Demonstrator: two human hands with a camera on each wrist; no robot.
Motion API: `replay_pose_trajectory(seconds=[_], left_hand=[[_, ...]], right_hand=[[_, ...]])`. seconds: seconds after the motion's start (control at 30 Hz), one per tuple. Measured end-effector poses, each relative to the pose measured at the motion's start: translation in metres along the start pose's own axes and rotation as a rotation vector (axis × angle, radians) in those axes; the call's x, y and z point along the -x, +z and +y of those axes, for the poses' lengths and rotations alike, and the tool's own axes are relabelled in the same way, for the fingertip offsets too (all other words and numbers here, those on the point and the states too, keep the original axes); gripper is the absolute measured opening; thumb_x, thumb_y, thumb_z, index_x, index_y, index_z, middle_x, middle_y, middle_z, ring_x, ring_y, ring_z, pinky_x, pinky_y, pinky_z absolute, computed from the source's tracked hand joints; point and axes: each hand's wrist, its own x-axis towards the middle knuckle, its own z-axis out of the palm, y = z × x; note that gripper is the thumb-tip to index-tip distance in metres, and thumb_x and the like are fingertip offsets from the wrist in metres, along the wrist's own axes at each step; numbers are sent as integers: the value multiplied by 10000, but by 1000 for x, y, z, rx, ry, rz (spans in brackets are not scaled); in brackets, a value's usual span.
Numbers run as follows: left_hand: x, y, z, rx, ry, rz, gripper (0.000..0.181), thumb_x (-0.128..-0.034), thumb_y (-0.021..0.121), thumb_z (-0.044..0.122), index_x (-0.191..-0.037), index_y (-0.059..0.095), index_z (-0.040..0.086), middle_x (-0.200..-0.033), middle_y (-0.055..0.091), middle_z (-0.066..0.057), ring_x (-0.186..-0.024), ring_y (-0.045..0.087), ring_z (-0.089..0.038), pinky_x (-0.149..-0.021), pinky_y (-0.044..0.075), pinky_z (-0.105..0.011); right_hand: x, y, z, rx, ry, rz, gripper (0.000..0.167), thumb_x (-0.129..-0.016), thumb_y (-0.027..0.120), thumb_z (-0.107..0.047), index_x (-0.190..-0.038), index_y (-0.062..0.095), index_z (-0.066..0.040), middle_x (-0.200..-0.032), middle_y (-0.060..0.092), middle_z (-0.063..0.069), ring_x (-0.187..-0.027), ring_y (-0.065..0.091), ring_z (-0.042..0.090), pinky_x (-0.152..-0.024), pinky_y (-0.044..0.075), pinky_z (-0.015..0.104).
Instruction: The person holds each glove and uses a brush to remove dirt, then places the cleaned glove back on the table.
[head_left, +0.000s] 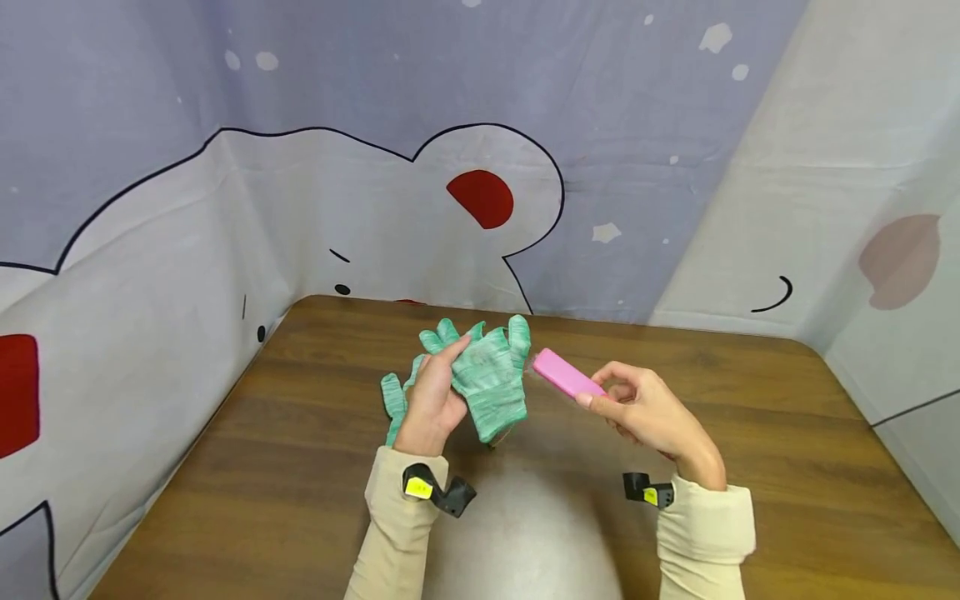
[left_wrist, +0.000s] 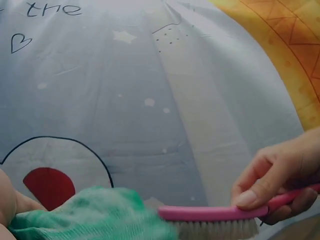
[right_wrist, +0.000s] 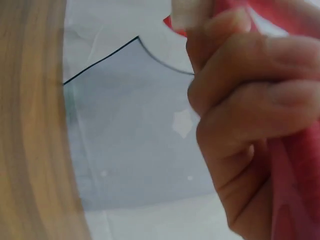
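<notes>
My left hand (head_left: pixel 433 404) grips a green knitted glove (head_left: pixel 491 379), its thumb lying over the fabric and the glove's fingers pointing away. More green glove fingers (head_left: pixel 393 398) show on the left of that hand; how they are held is hidden. A pink brush (head_left: pixel 567 373) is pinched in my right hand (head_left: pixel 651 410), thumb on top and fingers curled beneath. In the left wrist view the pale bristles (left_wrist: pixel 217 230) face down, and the brush's front end is right beside the glove (left_wrist: pixel 95 217). The right wrist view shows curled fingers (right_wrist: pixel 250 95) around the pink handle (right_wrist: pixel 300 175).
Both hands are above a brown wooden table (head_left: pixel 787 433). A printed cloth (head_left: pixel 360 208) with cartoon shapes hangs along the table's back and sides. A black strap with a yellow tag (head_left: pixel 420 487) sits on the left wrist, and a similar strap (head_left: pixel 649 493) on the right.
</notes>
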Motion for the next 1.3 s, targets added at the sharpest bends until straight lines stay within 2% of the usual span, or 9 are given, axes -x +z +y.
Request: replay_pose_trajectory(seconds=[0.17,0.33,0.53,0.6,0.7,0.87,1.13,1.2,1.3], left_hand=[[-9,-7,-5,32,-97,-51,204,-942,511,186,-1107,501,66,-987,562,-16,-908,568,-139,-892,435,-296],[-21,-3,-25,35,-305,-290,235,-944,450,54,-1178,461,37,-1068,520,-24,-924,555,-152,-846,438,-285],[-33,6,-62,-109,-415,-493,309,-893,377,-116,-1177,463,-29,-1102,553,-72,-1005,555,-183,-845,463,-312],[-37,4,-75,-178,-410,-476,299,-896,386,-120,-1169,467,-30,-1074,566,-59,-996,557,-175,-832,469,-309],[-43,0,-92,-290,-357,-364,263,-882,432,-124,-1131,495,-67,-1021,583,-66,-960,575,-177,-810,489,-308],[-50,-4,-109,-464,-247,-249,334,-849,474,-127,-1183,462,-132,-1156,549,-161,-1077,532,-241,-893,463,-361],[-54,-2,-106,-496,-121,-277,605,-862,463,-97,-1389,168,-72,-1431,264,-209,-1318,258,-308,-1065,264,-415],[-54,-4,-101,-565,-109,-318,684,-863,507,-56,-1425,118,-35,-1464,228,-191,-1341,225,-294,-1084,225,-416],[-51,-7,-90,-798,-133,-330,825,-869,585,88,-1455,10,10,-1509,119,-156,-1374,135,-274,-1101,166,-428]], right_hand=[[-5,-6,19,-38,25,49,345,-843,659,-319,-1012,521,-50,-592,515,94,-423,414,111,-371,367,261],[-8,-7,34,-57,62,44,337,-881,613,-260,-1042,494,11,-591,522,67,-427,431,94,-383,391,254],[-12,-8,44,-91,133,23,365,-885,603,-301,-1041,503,14,-608,524,55,-448,431,112,-417,409,264],[-14,-6,47,-68,155,13,356,-887,600,-297,-1027,514,20,-617,532,64,-459,437,121,-431,416,269],[-15,-5,52,-15,194,-5,344,-895,589,-271,-1023,515,40,-634,547,80,-477,452,128,-459,437,286],[-15,-3,58,10,265,18,313,-897,572,-225,-1012,495,56,-624,539,65,-482,444,114,-454,421,271],[-19,-1,58,-42,314,66,329,-904,554,-218,-1057,457,57,-625,516,32,-480,422,82,-427,372,221],[-20,-2,58,-53,321,96,346,-907,550,-221,-1076,437,58,-636,527,34,-482,425,75,-429,377,218],[-22,-2,57,-69,330,125,355,-910,543,-214,-1097,424,64,-646,538,36,-479,428,69,-431,385,216]])
